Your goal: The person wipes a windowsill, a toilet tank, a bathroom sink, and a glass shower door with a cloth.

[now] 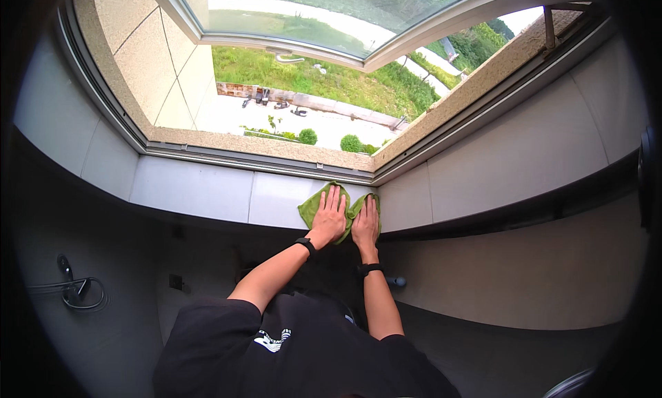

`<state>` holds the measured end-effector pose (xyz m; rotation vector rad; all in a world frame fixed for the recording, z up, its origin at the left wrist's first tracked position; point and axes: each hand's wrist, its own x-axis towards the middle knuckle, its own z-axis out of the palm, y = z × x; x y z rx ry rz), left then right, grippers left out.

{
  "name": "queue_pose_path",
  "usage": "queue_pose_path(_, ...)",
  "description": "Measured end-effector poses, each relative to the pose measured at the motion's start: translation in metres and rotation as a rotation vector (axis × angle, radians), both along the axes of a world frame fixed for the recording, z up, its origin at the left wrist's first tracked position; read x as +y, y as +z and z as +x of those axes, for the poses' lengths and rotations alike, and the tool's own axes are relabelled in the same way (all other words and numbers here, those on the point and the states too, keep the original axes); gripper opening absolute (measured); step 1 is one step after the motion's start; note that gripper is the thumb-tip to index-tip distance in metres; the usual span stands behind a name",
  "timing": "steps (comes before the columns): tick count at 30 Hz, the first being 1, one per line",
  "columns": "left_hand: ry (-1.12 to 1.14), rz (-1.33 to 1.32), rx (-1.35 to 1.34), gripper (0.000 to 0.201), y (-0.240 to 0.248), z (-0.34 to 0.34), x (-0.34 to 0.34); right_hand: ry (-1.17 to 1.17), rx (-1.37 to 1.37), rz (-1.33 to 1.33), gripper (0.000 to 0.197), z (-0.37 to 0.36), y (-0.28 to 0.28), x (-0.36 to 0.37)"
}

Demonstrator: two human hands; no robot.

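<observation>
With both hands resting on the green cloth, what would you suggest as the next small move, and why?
I would probably slide the cloth leftward along the sill: the left hand and right hand both lie on it with fingers extended, it sits by the right-hand corner, and the sill runs on to the left.

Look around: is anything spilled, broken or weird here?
Nothing looks spilled or broken on the pale grey tiled windowsill, where the left hand and right hand rest on a crumpled green fabric cloth. The oddest sight is the small dark objects scattered on the pale pavement outside: they're spread about untidily, too small to identify.
</observation>
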<state>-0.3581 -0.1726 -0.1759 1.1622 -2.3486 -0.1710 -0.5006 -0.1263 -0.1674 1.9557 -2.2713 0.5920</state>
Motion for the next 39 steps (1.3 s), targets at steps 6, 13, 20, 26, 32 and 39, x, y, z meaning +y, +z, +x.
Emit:
queue_pose_path(6, -0.032, 0.05, 0.193, 0.049, 0.026, 0.046, -0.015, -0.111, 0.031, 0.085, 0.049, 0.035, 0.014, -0.015)
queue_pose_path(13, 0.43, 0.082, 0.168, 0.049, 0.028, 0.218, -0.052, 0.436, 0.045, 0.101, 0.054, 0.181, 0.026, -0.044)
queue_pose_path(20, 0.712, -0.008, 0.025, 0.053, 0.031, 0.394, -0.057, 0.672, -0.04, 0.07, 0.051, 0.343, 0.033, -0.069)
queue_pose_path(26, 0.727, 0.057, -0.074, 0.055, 0.031, 0.499, -0.077, 0.852, -0.054, 0.135, 0.054, 0.453, 0.032, -0.093)
queue_pose_path(32, 0.469, 0.076, 0.012, 0.048, 0.034, 0.531, -0.111, 0.848, -0.083, 0.07, 0.051, 0.498, 0.028, -0.135)
queue_pose_path(39, 0.51, 0.065, 0.125, 0.043, 0.029, 0.536, -0.119, 0.927, -0.076, 0.05, 0.048, 0.513, 0.033, -0.157)
